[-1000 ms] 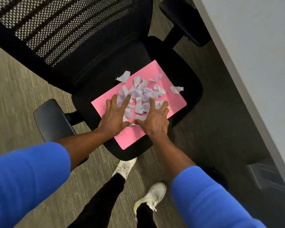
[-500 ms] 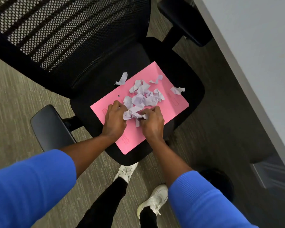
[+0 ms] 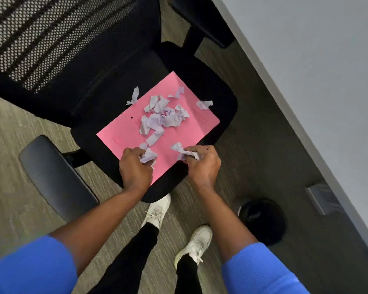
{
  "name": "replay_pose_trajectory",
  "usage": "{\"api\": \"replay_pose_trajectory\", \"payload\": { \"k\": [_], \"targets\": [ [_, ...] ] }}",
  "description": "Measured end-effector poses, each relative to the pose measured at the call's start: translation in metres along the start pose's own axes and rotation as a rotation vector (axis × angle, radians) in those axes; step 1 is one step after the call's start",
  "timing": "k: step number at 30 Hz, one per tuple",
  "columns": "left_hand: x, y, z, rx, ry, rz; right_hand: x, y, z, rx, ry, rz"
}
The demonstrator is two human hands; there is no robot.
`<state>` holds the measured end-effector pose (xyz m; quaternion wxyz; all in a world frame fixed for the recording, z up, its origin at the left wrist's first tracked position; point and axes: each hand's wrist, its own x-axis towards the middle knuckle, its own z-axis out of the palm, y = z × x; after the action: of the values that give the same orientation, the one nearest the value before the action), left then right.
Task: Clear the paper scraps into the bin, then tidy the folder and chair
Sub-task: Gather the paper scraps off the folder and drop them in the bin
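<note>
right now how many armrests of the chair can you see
2: one armrest at lower left beside the seat, the other armrest at the top near the desk edge, partly cut off by the frame.

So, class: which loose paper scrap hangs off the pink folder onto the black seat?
The curled scrap at the folder's upper-left edge, overhanging it; the other loose ones lie fully on pink.

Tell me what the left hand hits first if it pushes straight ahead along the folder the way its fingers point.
Likely the small loose scrap just beyond the left hand, then the main pile of paper scraps on the pink folder; depth is uncertain.
</note>
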<state>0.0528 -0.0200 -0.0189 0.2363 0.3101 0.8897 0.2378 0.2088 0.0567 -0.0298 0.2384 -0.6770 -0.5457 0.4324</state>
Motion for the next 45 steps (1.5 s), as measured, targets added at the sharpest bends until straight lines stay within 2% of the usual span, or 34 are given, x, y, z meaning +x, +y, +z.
{"api": "replay_pose_trajectory", "payload": {
  "k": [5,10,16,21,24,27,34,39,42,45],
  "targets": [
    [-0.057,0.014,0.022,-0.065,-0.098,0.039,-0.029,0.034,-0.049,0.019,0.067,0.097],
    [-0.109,0.038,0.066,-0.043,-0.265,0.106,-0.061,0.095,-0.107,-0.060,0.135,0.157],
    [-0.159,0.065,0.138,0.047,-0.468,0.187,-0.083,0.188,-0.164,0.029,0.235,0.376],
    [-0.208,0.080,0.209,0.060,-0.614,0.110,-0.091,0.255,-0.201,0.130,0.351,0.462],
    [-0.231,0.082,0.251,0.053,-0.696,0.055,-0.095,0.296,-0.221,0.091,0.417,0.516],
    [-0.247,0.086,0.292,-0.029,-0.774,0.026,-0.091,0.337,-0.235,0.052,0.402,0.549],
    [-0.266,0.078,0.368,-0.048,-0.905,0.050,-0.059,0.399,-0.248,-0.044,0.376,0.629],
    [-0.266,0.075,0.409,-0.131,-0.987,-0.019,-0.044,0.426,-0.246,-0.220,0.278,0.588],
    [-0.265,0.076,0.427,-0.184,-1.139,-0.132,-0.036,0.439,-0.243,-0.146,0.275,0.583],
    [-0.265,0.074,0.444,-0.146,-1.195,-0.194,-0.032,0.445,-0.240,-0.128,0.244,0.593]
  ]
}}
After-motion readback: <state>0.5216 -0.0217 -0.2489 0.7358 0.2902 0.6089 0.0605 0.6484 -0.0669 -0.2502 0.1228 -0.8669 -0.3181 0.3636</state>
